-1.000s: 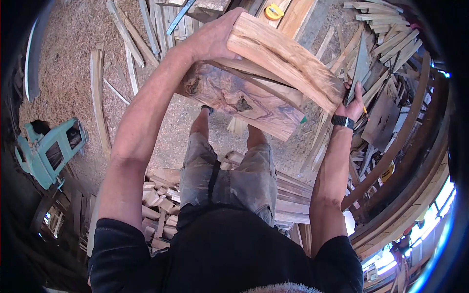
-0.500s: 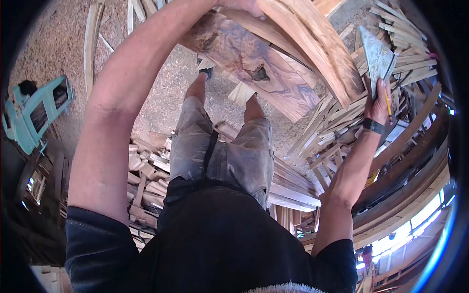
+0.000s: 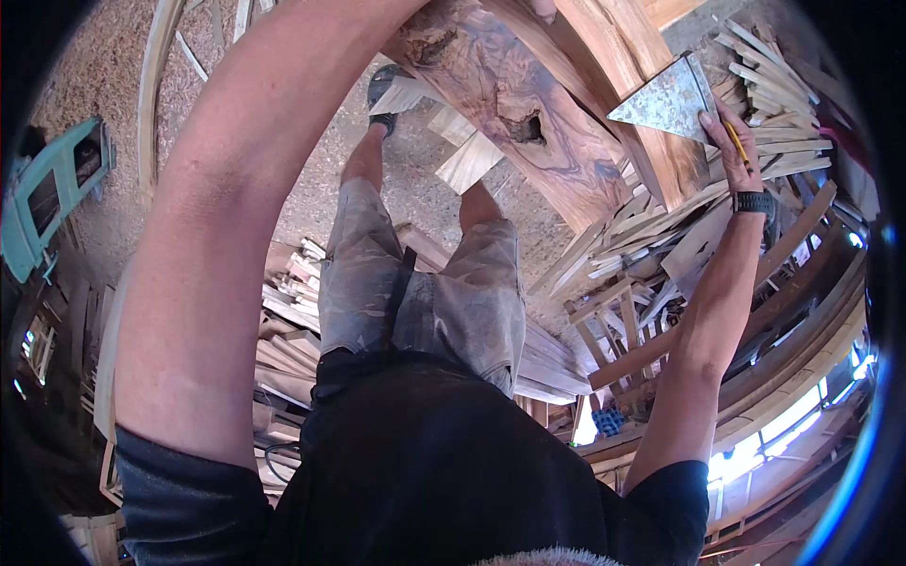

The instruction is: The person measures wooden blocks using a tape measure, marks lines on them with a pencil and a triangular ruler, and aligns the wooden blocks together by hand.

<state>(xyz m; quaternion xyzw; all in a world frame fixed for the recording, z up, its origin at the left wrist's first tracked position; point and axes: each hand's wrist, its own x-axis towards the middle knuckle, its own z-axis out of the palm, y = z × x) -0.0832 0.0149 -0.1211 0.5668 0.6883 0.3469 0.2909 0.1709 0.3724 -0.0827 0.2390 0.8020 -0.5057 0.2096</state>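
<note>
In my right hand (image 3: pixel 731 151) are a triangular metal speed square (image 3: pixel 665 99) and a yellow pencil (image 3: pixel 736 143). The square lies against the curved wooden plank (image 3: pixel 651 57) near its lower end. Only a fingertip of my left hand (image 3: pixel 545 9) shows at the top edge, against that plank's upper part; the rest is cut off by the frame. Beside the plank, a wide slab (image 3: pixel 491 71) with dark swirling grain and a knot hole (image 3: pixel 530 127) slopes down to the right.
Thin offcuts (image 3: pixel 774 71) are piled at the right, with a wooden frame (image 3: pixel 623 325) below. A turquoise machine part (image 3: pixel 42 203) stands at the far left. Scrap wood (image 3: pixel 288 363) lies behind my legs, and small boards (image 3: pixel 472 160) lie by my feet.
My right hand has brought the speed square left and onto the curved plank, turning it. My left hand has shifted mostly out of the frame at the top.
</note>
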